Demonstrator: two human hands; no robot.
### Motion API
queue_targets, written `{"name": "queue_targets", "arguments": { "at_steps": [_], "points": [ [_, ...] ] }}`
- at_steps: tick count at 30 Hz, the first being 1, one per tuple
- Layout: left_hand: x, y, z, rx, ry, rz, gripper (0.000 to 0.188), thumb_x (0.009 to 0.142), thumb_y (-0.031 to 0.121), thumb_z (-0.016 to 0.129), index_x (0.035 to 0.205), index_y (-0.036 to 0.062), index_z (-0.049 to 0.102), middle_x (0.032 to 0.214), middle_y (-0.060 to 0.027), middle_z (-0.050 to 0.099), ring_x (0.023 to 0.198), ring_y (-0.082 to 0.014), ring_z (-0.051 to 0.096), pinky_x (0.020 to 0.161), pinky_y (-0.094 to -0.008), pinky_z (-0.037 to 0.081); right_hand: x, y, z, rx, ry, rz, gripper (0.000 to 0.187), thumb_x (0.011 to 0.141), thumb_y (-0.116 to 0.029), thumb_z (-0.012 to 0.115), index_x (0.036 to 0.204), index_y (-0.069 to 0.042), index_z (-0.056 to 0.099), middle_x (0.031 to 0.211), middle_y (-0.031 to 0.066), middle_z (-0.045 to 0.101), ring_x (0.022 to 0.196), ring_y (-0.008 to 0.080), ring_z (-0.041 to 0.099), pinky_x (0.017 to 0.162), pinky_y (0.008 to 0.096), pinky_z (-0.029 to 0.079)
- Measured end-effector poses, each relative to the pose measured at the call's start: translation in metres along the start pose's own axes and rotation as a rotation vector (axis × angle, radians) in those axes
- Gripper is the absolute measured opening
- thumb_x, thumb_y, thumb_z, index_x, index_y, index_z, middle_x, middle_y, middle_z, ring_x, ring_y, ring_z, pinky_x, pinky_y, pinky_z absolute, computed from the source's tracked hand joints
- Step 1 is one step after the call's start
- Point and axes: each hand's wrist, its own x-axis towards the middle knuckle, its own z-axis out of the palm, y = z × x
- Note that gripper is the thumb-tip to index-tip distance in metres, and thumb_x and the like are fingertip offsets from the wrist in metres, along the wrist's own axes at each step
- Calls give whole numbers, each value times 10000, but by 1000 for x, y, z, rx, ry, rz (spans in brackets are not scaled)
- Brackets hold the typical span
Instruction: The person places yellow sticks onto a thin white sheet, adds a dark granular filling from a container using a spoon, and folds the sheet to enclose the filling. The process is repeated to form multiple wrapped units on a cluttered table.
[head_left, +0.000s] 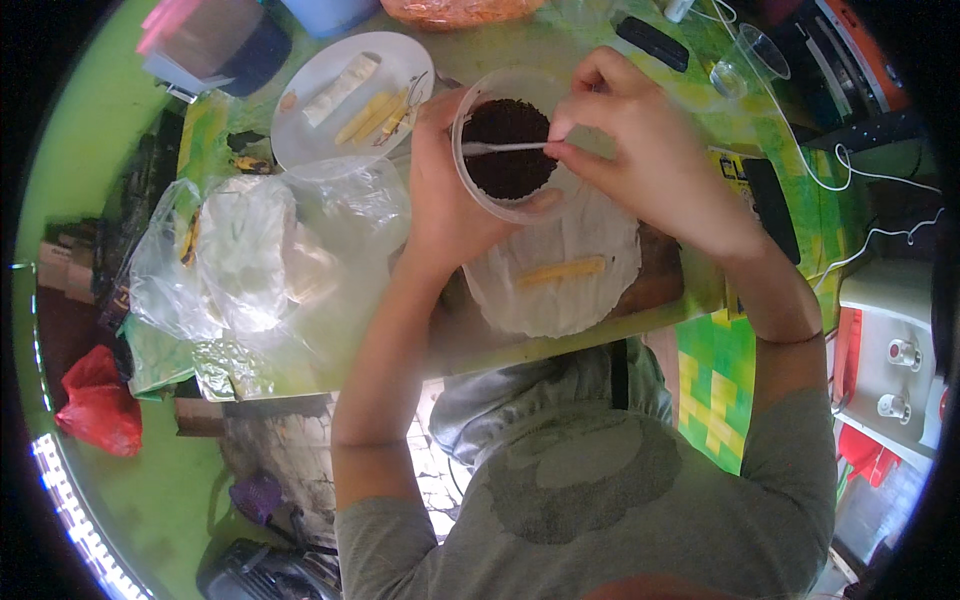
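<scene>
A clear plastic tub [497, 207] of dark brown granules [508, 178] is gripped around its side by my left hand [440, 205]. My right hand [640, 145] pinches the handle of a slim white spoon [500, 148], which lies across the granules; its tip is hard to make out. Below the tub, a thin round pale wrapper sheet [548, 308] lies on a brown board [660, 272], bearing one yellow strip [562, 271]. At the upper left, a white plate [295, 150] carries several yellow strips [372, 116] and a pale rolled piece [342, 88].
Crinkled clear plastic bags [340, 230] around a whitish stack [245, 250] cover the table's left side. A black phone-like slab [773, 210], a clear cup [750, 62] and white cables [845, 165] occupy the right. A dark oblong object [652, 43] lies at the back.
</scene>
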Motion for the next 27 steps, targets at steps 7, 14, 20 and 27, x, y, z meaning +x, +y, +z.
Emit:
{"name": "queue_targets", "arguments": {
  "at_steps": [7, 14, 20, 27],
  "points": [
    [1, -6, 1, 3, -9, 16, 1016, 488, 224, 969, 1277, 12, 365, 1181, -150, 546, 1068, -292, 600, 918, -397, 489, -6, -3, -24, 105, 17, 69, 120, 870, 2, 667, 978, -34, 700, 886, 64, 688, 680, 136, 585, 597, 253, 460],
    [-1, -10, 2, -29, 36, 45, 1031, 488, 252, 980, 1278, 14, 361, 1175, -148, 552, 1074, -287, 607, 919, -386, 495, -15, 4, -21, 113, 92, 61, 164, 839, 20, 692, 989, -38, 723, 854, 70, 679, 681, 142, 584, 592, 252, 455],
    [-2, -11, 4, -51, 44, 30, 1003, 478, 254, 977, 1260, 15, 396, 1178, -145, 533, 1072, -294, 594, 921, -391, 487, -23, 5, -13, 108, 85, 56, 79, 858, -53, 677, 932, -44, 704, 837, 102, 652, 682, 224, 625, 574, 316, 492],
    [-4, -7, 2, 11, -37, -22, 1082, 505, 225, 974, 1325, -2, 307, 1248, -165, 514, 1166, -284, 556, 982, -393, 470, -25, -3, -6, 175, 22, 151, 69, 855, -51, 677, 919, -45, 703, 811, 100, 654, 641, 216, 621, 567, 312, 484]
  ]
}}
